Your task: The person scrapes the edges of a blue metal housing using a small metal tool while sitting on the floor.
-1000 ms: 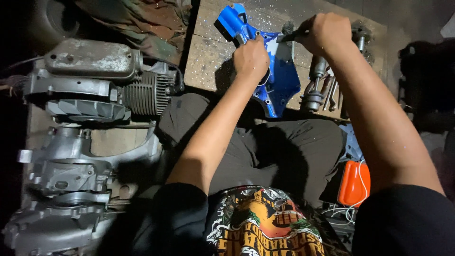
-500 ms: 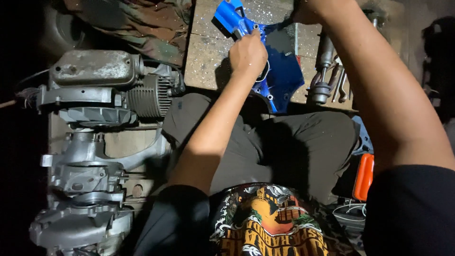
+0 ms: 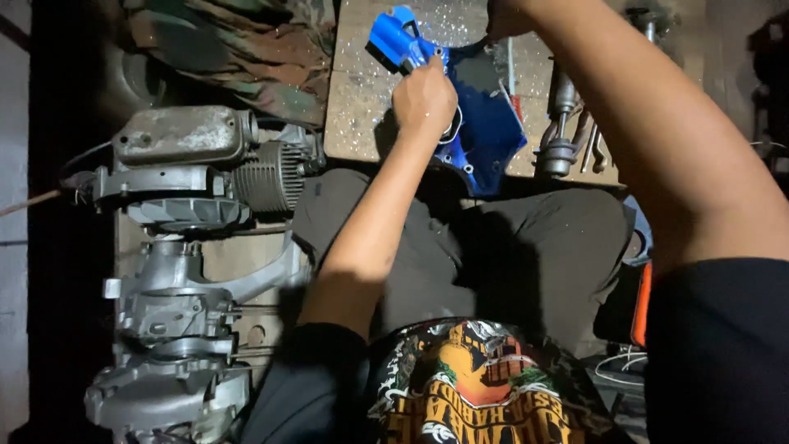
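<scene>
Where light falls, a speckled wooden board (image 3: 362, 99), perhaps on dark floor.

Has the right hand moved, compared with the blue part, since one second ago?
Yes. The right hand has moved left and farther away: before, it was to the right of the blue part; now it is beyond the part's far edge, half out of view.

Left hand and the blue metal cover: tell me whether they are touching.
Touching. The head view shows the left hand closed on the blue metal cover, fingers wrapped over its edge with no gap, on the wooden board.
</scene>
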